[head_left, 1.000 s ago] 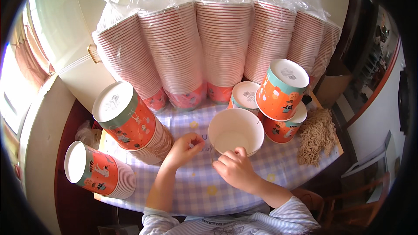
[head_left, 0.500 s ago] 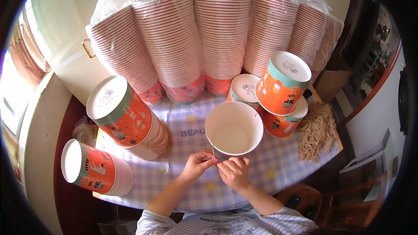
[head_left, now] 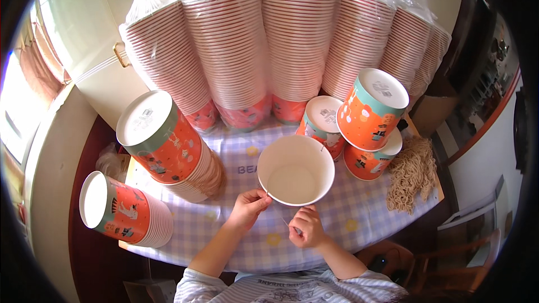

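A white-lined paper bucket point(head_left: 296, 154) stands mouth up on the checked tablecloth in front of me. At its near left rim, my left hand point(head_left: 250, 207) is closed in a pinch, with a bit of thin cord point(head_left: 267, 193) showing at the fingertips. Just below the near rim, my right hand point(head_left: 307, 229) has its fingers curled around a thin cord end point(head_left: 285, 222), which sticks out to the left. A small dark loop or knot shows at the bucket's far right rim. The bucket's outer wall is mostly hidden from above.
Tall plastic-wrapped stacks of paper buckets point(head_left: 297, 45) line the back. Upturned orange and teal buckets point(head_left: 368, 115) stand to the right, beside a heap of beige cords point(head_left: 412, 174). Two upturned stacks point(head_left: 168, 146) point(head_left: 132, 213) stand on the left. The checked tablecloth point(head_left: 224, 241) covers the table.
My hands have moved apart, the right one slightly lower and the left one up against the rim. The bucket has shifted a little to the left. The view has moved slightly.
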`<action>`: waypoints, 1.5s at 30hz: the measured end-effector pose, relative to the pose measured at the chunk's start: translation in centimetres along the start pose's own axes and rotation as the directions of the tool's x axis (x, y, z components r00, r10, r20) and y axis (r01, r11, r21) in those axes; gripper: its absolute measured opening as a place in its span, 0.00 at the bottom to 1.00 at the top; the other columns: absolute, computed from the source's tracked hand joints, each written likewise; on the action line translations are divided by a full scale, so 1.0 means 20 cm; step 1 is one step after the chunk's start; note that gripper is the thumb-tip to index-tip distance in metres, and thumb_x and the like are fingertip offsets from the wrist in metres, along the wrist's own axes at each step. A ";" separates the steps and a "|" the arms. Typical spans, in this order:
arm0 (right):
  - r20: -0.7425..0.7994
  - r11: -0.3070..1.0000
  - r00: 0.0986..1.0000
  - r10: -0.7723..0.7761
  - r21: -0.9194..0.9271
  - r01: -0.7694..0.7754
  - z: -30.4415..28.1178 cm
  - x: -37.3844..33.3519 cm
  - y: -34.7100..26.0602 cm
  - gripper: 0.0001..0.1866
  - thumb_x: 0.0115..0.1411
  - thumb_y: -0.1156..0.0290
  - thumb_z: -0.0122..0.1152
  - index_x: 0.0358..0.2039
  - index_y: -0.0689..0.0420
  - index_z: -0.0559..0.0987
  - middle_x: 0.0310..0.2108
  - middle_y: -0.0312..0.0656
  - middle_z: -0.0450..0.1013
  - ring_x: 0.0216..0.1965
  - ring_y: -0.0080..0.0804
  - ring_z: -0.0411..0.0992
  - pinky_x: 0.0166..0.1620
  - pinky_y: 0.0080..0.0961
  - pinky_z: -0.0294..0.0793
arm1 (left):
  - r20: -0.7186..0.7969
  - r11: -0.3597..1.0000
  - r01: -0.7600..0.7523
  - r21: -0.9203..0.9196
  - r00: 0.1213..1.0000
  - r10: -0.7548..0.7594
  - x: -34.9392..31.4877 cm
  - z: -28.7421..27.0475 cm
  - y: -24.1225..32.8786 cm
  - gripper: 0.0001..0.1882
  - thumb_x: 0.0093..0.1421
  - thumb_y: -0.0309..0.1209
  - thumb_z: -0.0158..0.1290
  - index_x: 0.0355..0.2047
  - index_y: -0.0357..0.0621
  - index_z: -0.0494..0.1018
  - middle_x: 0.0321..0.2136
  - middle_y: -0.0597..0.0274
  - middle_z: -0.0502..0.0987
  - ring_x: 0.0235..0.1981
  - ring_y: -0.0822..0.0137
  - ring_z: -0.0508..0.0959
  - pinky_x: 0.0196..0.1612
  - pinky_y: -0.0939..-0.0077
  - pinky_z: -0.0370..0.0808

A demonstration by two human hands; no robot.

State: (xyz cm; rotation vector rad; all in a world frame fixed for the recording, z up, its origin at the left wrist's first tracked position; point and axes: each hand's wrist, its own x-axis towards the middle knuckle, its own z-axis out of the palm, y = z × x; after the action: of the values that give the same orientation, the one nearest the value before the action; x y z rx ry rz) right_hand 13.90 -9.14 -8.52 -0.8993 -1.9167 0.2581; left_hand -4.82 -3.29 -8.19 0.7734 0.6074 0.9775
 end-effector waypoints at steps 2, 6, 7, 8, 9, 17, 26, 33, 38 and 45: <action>0.097 1.000 0.995 -0.015 -0.005 0.015 -0.01 0.00 0.02 0.07 0.34 0.77 0.55 0.14 0.52 0.67 0.15 0.34 0.62 0.21 0.31 0.64 0.35 0.29 0.60 | -0.009 1.000 -0.005 0.007 1.000 0.005 0.00 0.00 0.00 0.05 0.51 0.26 0.57 0.27 0.41 0.73 0.23 0.71 0.71 0.23 0.80 0.63 0.26 0.85 0.59; 0.070 0.999 0.997 -0.019 -0.027 0.021 -0.02 0.01 0.03 0.07 0.33 0.76 0.55 0.13 0.52 0.67 0.15 0.35 0.62 0.21 0.33 0.65 0.35 0.30 0.61 | -0.020 0.998 -0.022 0.059 1.000 0.023 0.00 0.00 -0.01 0.04 0.51 0.26 0.57 0.27 0.41 0.73 0.25 0.72 0.71 0.25 0.81 0.65 0.29 0.86 0.60; 0.028 0.998 1.000 0.006 -0.066 -0.005 -0.02 0.01 0.04 0.07 0.33 0.76 0.55 0.13 0.52 0.67 0.15 0.35 0.62 0.21 0.33 0.65 0.35 0.30 0.61 | -0.021 0.998 -0.024 0.055 0.999 0.026 0.00 0.00 -0.01 0.04 0.51 0.26 0.57 0.27 0.41 0.73 0.25 0.72 0.71 0.25 0.81 0.65 0.29 0.86 0.60; -0.016 0.994 0.999 0.030 -0.105 -0.031 -0.03 0.02 0.04 0.07 0.33 0.76 0.54 0.13 0.52 0.66 0.15 0.35 0.62 0.21 0.34 0.65 0.35 0.30 0.61 | 0.000 0.994 -0.072 0.088 0.997 0.072 0.00 0.01 -0.01 0.04 0.52 0.25 0.57 0.27 0.41 0.73 0.26 0.71 0.72 0.26 0.80 0.66 0.31 0.85 0.62; 0.020 0.984 0.999 0.035 -0.176 -0.031 -0.04 0.02 0.05 0.06 0.34 0.74 0.56 0.15 0.52 0.68 0.16 0.35 0.64 0.24 0.33 0.67 0.35 0.29 0.61 | 0.023 0.986 -0.120 0.120 0.993 0.118 0.00 0.01 -0.02 0.04 0.52 0.25 0.57 0.28 0.41 0.73 0.27 0.71 0.72 0.28 0.80 0.67 0.33 0.85 0.63; -0.060 0.982 0.984 0.169 -0.072 -0.173 0.02 0.10 -0.08 0.07 0.46 0.70 0.61 0.27 0.57 0.75 0.28 0.38 0.74 0.31 0.34 0.71 0.40 0.29 0.66 | 0.117 0.741 -0.360 0.567 0.926 0.360 -0.02 0.02 -0.04 0.05 0.52 0.25 0.56 0.28 0.37 0.76 0.27 0.64 0.75 0.27 0.76 0.71 0.27 0.83 0.67; -0.066 0.884 0.902 0.427 0.241 -0.401 0.03 0.18 -0.08 0.08 0.50 0.74 0.61 0.31 0.61 0.76 0.32 0.43 0.74 0.35 0.34 0.73 0.39 0.25 0.71 | 0.271 0.268 -0.475 0.838 0.790 0.550 -0.03 0.10 0.01 0.05 0.44 0.22 0.58 0.25 0.40 0.76 0.20 0.60 0.74 0.21 0.67 0.72 0.21 0.77 0.68; -0.142 0.888 0.887 0.439 0.217 -0.405 0.11 0.17 -0.06 0.05 0.48 0.78 0.62 0.28 0.62 0.77 0.28 0.40 0.73 0.31 0.29 0.73 0.34 0.22 0.72 | 0.407 0.012 -0.503 0.864 0.712 0.573 -0.03 0.10 0.00 0.05 0.40 0.24 0.59 0.21 0.43 0.74 0.18 0.65 0.72 0.21 0.64 0.72 0.23 0.71 0.71; -0.162 0.870 0.865 0.475 0.235 -0.433 0.14 0.18 -0.05 0.03 0.49 0.80 0.60 0.26 0.64 0.76 0.27 0.40 0.73 0.27 0.22 0.71 0.28 0.16 0.70 | 0.407 0.088 -0.528 0.844 0.740 0.535 -0.04 0.10 -0.01 0.05 0.41 0.23 0.58 0.20 0.42 0.73 0.18 0.63 0.72 0.22 0.63 0.72 0.23 0.71 0.71; -0.188 0.772 0.785 0.590 0.416 -0.481 0.17 0.19 -0.05 0.03 0.49 0.77 0.61 0.25 0.63 0.77 0.21 0.36 0.71 0.19 0.15 0.66 0.21 0.14 0.64 | 0.348 0.211 -0.493 0.844 0.803 0.485 -0.05 0.11 -0.02 0.05 0.42 0.22 0.55 0.22 0.41 0.72 0.20 0.60 0.72 0.22 0.60 0.71 0.25 0.69 0.70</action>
State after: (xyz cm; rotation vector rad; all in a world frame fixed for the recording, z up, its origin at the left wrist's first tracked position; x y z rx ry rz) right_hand 9.62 -6.65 -7.14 -1.1596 -1.2257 0.7368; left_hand -3.36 -5.03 -7.09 2.1231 0.9411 1.1851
